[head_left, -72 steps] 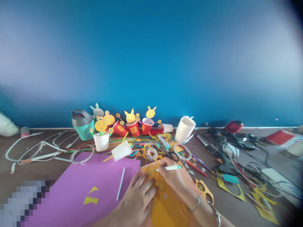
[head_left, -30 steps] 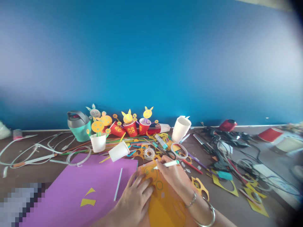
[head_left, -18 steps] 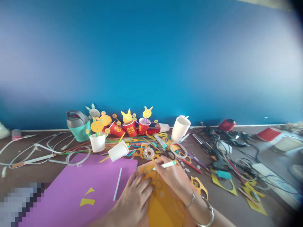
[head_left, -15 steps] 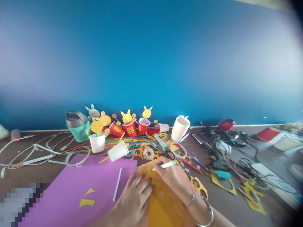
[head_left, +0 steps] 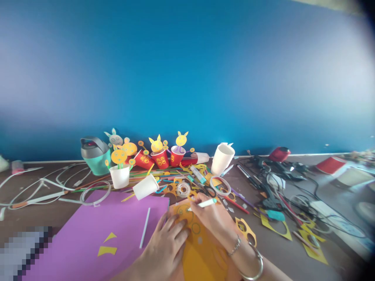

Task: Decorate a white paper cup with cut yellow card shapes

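An orange-yellow sheet (head_left: 202, 257) lies at the front centre, with small circles drawn near its top. My left hand (head_left: 170, 242) rests flat on its left edge, fingers spread. In my right hand (head_left: 209, 214) is a white marker (head_left: 206, 203) with a pale green end, its tip touching the sheet beside the drawn circles. Left of my left hand lies a purple sheet (head_left: 96, 234), bearing a white stick (head_left: 145, 228) and two yellow scraps (head_left: 107, 251). A tape roll (head_left: 183, 189) and black-handled scissors (head_left: 210, 191) lie just beyond my hands.
Paper cups with animal figures (head_left: 161, 158) stand along the blue wall. A white cup (head_left: 145, 187) lies tipped over. Further right are a tall white cup (head_left: 222, 159), tangled black cables (head_left: 272, 195) and cut yellow paper (head_left: 277, 227). A green-and-grey container (head_left: 95, 156) stands at the left.
The whole view has shifted very slightly. Both hands keep nearly the same place, the marker still in my right hand.
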